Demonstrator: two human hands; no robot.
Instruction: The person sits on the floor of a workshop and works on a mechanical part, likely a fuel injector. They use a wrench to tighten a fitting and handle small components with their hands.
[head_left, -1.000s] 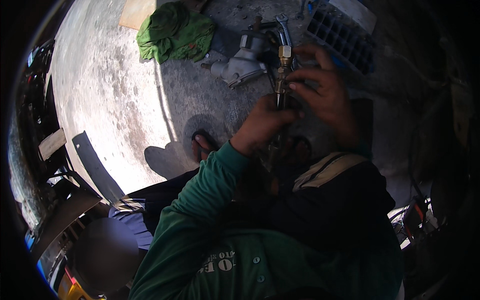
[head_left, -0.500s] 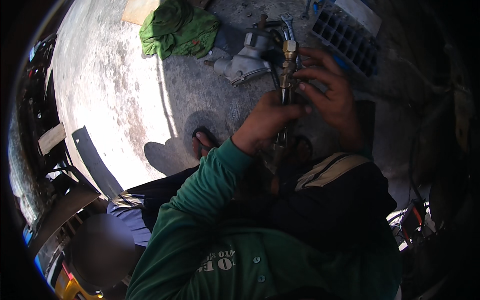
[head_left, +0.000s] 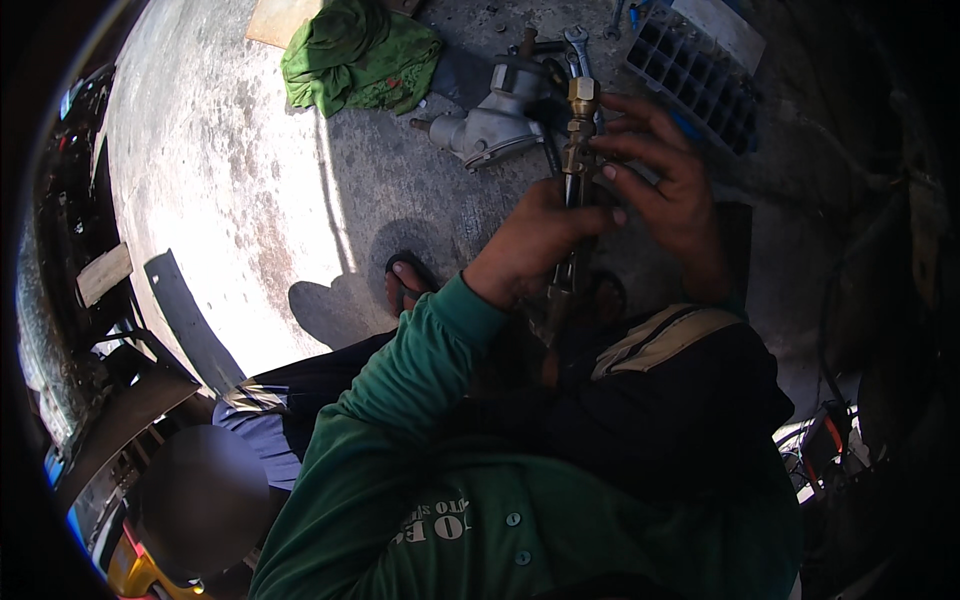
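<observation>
A long metal tool with brass hex fittings (head_left: 581,105) and thin tubes, much like a gas torch, points away from me over the floor. My left hand (head_left: 545,235) is wrapped round its tubes, thumb across the top. An angled metal end (head_left: 550,318) comes out below that hand, near my legs. Beside the brass fittings is my right hand (head_left: 660,165), its fingers spread and slightly bent. Its fingertips are at the fittings' right side; whether they touch is unclear. Beyond the tool lie a wrench (head_left: 576,42) and a grey cast metal part (head_left: 490,130).
A green cloth (head_left: 355,60) lies on the concrete floor (head_left: 230,180) at the far left. At the far right is a compartment tray (head_left: 690,75) with many cells. My sandalled foot (head_left: 405,282) is near the middle. Another person's trouser leg (head_left: 260,440) shows at lower left.
The tool and both hands keep nearly the same place. The whole view has shifted very slightly; no grip has visibly changed.
</observation>
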